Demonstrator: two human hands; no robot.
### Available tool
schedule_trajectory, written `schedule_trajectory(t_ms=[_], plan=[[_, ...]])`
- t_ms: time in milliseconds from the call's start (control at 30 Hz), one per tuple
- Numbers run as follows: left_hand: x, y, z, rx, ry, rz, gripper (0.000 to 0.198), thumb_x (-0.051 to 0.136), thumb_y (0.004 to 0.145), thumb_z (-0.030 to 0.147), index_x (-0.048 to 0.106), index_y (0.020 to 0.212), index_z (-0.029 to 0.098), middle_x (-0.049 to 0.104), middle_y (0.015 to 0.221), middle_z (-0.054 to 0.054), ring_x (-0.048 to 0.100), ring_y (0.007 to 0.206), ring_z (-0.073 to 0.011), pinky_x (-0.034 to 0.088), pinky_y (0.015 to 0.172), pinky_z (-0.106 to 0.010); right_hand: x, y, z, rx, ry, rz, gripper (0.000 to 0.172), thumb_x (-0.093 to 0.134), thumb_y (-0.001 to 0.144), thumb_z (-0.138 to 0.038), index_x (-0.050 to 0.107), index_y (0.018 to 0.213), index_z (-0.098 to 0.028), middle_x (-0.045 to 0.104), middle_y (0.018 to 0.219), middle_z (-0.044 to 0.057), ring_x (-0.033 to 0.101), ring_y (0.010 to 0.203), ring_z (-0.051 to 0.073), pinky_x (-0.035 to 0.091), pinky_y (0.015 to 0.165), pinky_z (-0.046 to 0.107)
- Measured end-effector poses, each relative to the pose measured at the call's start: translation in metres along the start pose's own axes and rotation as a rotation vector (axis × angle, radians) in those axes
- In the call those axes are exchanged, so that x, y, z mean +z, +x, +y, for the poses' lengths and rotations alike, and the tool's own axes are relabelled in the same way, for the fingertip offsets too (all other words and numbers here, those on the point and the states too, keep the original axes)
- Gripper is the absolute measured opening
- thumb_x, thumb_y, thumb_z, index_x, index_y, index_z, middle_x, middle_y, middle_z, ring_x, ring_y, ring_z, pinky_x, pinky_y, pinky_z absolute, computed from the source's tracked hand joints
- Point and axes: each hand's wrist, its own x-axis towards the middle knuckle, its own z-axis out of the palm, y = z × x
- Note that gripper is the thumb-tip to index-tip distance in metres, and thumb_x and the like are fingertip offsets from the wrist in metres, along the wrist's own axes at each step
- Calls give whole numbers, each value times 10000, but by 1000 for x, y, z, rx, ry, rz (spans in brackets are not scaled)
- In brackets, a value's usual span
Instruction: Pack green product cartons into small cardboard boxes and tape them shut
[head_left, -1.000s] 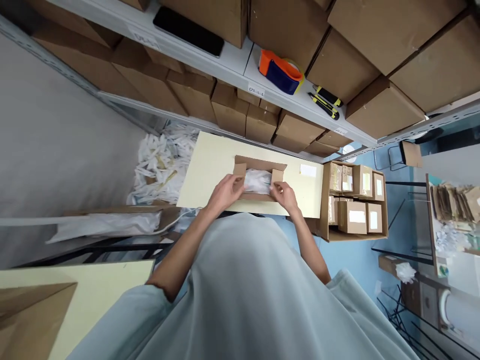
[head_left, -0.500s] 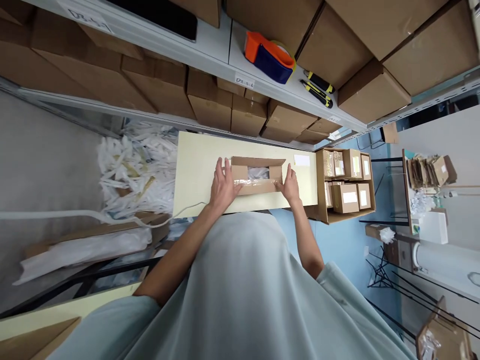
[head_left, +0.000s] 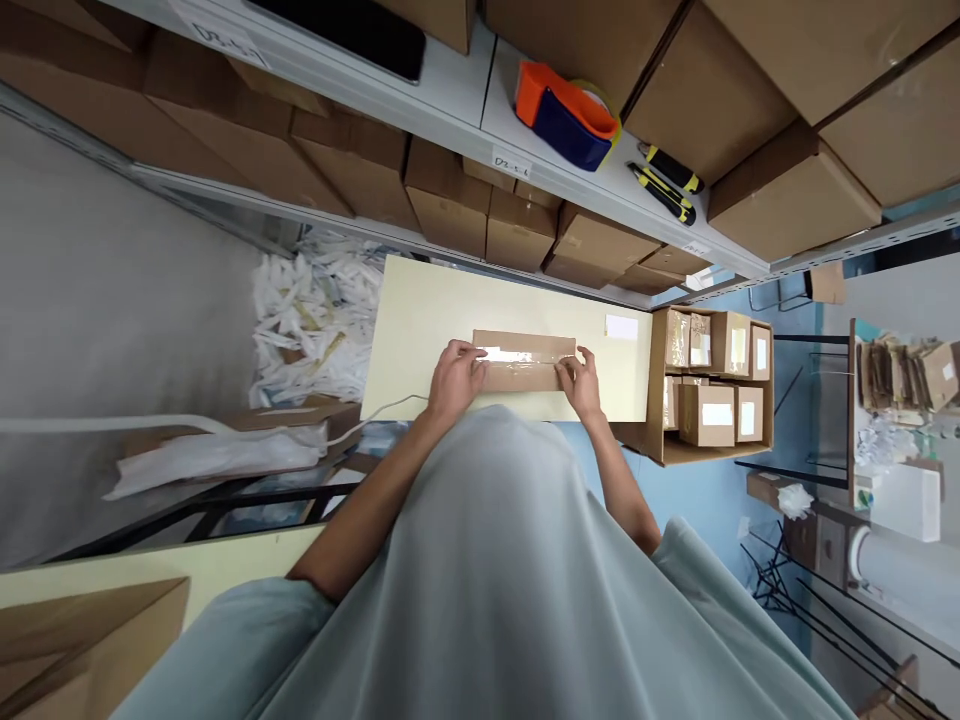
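Observation:
A long, narrow cardboard box (head_left: 525,374) lies on the pale yellow tabletop (head_left: 420,310), its top flaps down and a shiny strip of clear tape along them. At the box's left end, my left hand (head_left: 456,380) has its fingers bent over the top edge, pressed on the flap. My right hand (head_left: 580,382) holds the right end, thumb and fingers pinched at the corner. The box's inside is hidden under the flaps. A white label (head_left: 621,327) lies on the tabletop to the right.
Right of the tabletop stands an open carton (head_left: 656,440) with several small labelled boxes. The shelf (head_left: 480,100) beyond carries a tape dispenser (head_left: 568,115), cutters (head_left: 664,185) and large boxes. White scraps (head_left: 315,320) are heaped at the left.
The box's flaps have come down over the opening, covering the white contents. Both hands have closed in on the box ends with fingers more bent. The view has shifted slightly.

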Motion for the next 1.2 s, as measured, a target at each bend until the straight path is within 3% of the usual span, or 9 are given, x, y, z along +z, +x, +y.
schedule_trajectory(t_ms=[133,200,367,600,833,967,1100,1200], plan=[[11,5,10,-232,-53,101,139,726,993,300,823,1071,239,646,1263,-96,723,963,-231,647,1035,-448,9,8,0,227,102,-38,194,593,1082,-290,773,1133,-237,779,1362,125,768,1225,261,619,1058,357],[12,11,15,-330,-59,115,100,765,954,277,827,1025,245,647,1227,-79,708,895,-208,645,1017,-429,9,17,-1,294,66,-86,165,624,1056,-293,777,1099,-247,810,1289,89,779,1065,240,614,1001,343],[10,25,19,-431,-10,102,110,795,894,226,843,993,223,656,1129,-72,703,905,-224,634,1011,-417,4,37,-4,294,-28,-168,139,660,1020,-245,794,1050,-266,824,1252,64,779,1055,243,590,965,328],[7,29,22,-469,77,63,121,783,933,276,828,1030,219,739,1156,-95,742,935,-250,627,1003,-400,-5,41,-4,261,11,-222,134,675,1035,-207,799,1063,-247,819,1249,67,787,1009,228,577,957,317],[23,43,41,-397,111,58,185,691,971,285,790,1108,210,734,1232,-126,759,983,-283,636,1068,-451,-16,61,-7,256,-57,-150,122,648,1090,-231,760,1138,-222,752,1335,125,765,943,228,573,919,339],[30,39,39,-334,118,44,218,645,985,324,774,1117,207,702,1231,-156,760,1120,-338,613,1170,-508,-18,61,-3,248,-113,-173,79,665,1075,-217,737,1106,-228,743,1284,111,772,931,234,596,938,359],[26,58,42,-203,161,146,247,692,917,287,768,1143,226,653,1484,-208,627,1472,-435,531,1298,-598,-37,79,-10,56,-125,-101,104,733,1026,-221,715,1128,-229,743,1274,123,785,1102,282,621,1039,396],[8,104,81,-33,95,231,235,657,989,318,772,1175,232,645,1543,-202,582,1539,-425,480,1345,-610,-76,130,-50,-211,-137,120,141,680,1068,-266,692,1199,-217,740,1292,153,738,1257,320,590,1147,449]])
